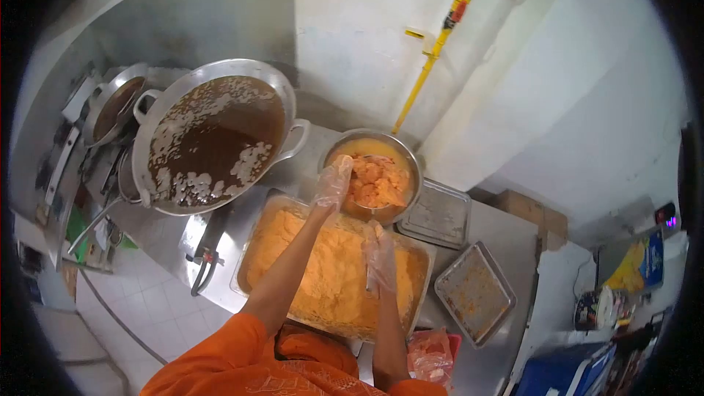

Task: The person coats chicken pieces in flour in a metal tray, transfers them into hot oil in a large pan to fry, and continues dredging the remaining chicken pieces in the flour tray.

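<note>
A metal bowl (pixel 416 187) of yellowish liquid stands against the wall, with a heap of wet orange battered pieces (pixel 378 182), seemingly raw meat, in it or just above it. My left hand (pixel 334 185), in a clear plastic glove, is at the bowl's left side, fingers stretched toward the heap and touching its edge. Also gloved, my right hand (pixel 381 260) is closed around what looks like a thin metal handle (pixel 369 279) that points toward the heap; its far end is hidden. Below both hands lies a large tray (pixel 422 286) filled with orange breading flour (pixel 330 271).
A wide pan (pixel 290 95) of dark oil with pale foam stands at left, near a smaller pan (pixel 117 106). To the right are a stacked metal tray (pixel 440 213) and a crumb-stained tray (pixel 477 293). A yellow gas pipe (pixel 433 59) runs down the wall.
</note>
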